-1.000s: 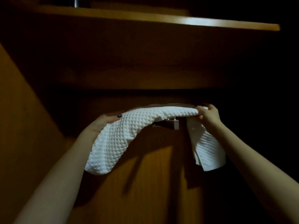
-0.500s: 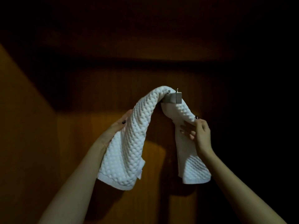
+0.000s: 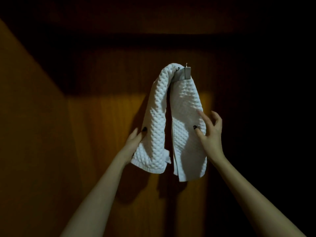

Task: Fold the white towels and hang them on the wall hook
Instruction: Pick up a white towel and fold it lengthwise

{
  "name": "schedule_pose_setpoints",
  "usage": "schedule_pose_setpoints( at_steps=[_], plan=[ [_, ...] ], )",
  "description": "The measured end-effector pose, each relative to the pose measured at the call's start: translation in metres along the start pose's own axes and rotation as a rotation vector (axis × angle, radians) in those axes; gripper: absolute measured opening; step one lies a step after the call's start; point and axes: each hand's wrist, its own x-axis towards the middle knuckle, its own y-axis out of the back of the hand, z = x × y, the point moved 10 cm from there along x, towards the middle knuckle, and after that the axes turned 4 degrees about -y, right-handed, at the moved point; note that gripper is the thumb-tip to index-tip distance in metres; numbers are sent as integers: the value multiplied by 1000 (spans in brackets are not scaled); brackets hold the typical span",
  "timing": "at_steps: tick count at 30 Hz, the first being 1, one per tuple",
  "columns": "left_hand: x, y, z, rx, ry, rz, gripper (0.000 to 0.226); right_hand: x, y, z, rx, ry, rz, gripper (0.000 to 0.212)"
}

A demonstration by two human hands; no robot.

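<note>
The towel (image 3: 186,103) hangs draped over the hook (image 3: 185,75) on the wall (image 3: 106,134), with the hook at 12 o'clock of the cloth and two limbs dropping toward 6 o'clock. The left limb is bunched and rounded; the right limb hangs flatter and reaches slightly lower. The left hand (image 3: 134,141), at 8 o'clock from the hook, holds the outer edge of the left limb: the thumb lies on the front face, the other fingers are hidden behind the cloth, so their curl cannot be confirmed. The right hand (image 3: 212,134), at 5 o'clock from the hook, is spread wide and grasps nothing; its fingers (image 3: 202,116) and thumb tip touch the right limb's face and edge. Step in hand, as judged: hanging is done and the drape is being dressed. The next move calls for smoothing the left limb flat, levelling both lower ends, then releasing both hands downward without tugging, since a sideways pull could slide the cloth off the short hook. No further towels are in view.
</note>
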Motion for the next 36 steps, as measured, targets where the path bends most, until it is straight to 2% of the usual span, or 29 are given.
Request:
schedule_pose_setpoints(
  at_steps=[3,6,8,11,14,18,22,26,31,33,36],
  plan=[
    [-10,-6,57,37,-364,91,51,12,-20,-3,32,1,-213,67],
    [-21,-35,126,183,-628,65,63,31,-25,-28,-51,144,-259,66],
    [-24,-48,161,324,-753,131,66,47,-29,-39,-139,157,-281,68],
    [-20,-51,189,567,-765,317,61,64,-26,-53,-368,226,-219,73],
    [-14,-42,204,719,-774,453,45,80,-12,-65,-512,285,-93,70],
    [-7,-21,218,773,-832,530,35,100,-9,-82,-655,332,-50,63],
    [-12,-15,205,831,-887,566,35,107,-16,-88,-671,343,-43,60],
    [-14,-26,143,811,-778,497,47,79,-29,-73,-557,359,-77,63],
    [-14,-32,38,698,-380,421,73,33,-38,-33,-261,216,-143,91],
    [-19,-32,9,680,-299,420,65,17,-41,-14,-209,120,-142,99],
    [-28,-31,-4,640,-288,457,40,-10,-45,23,-84,-100,-125,102]
  ],
)
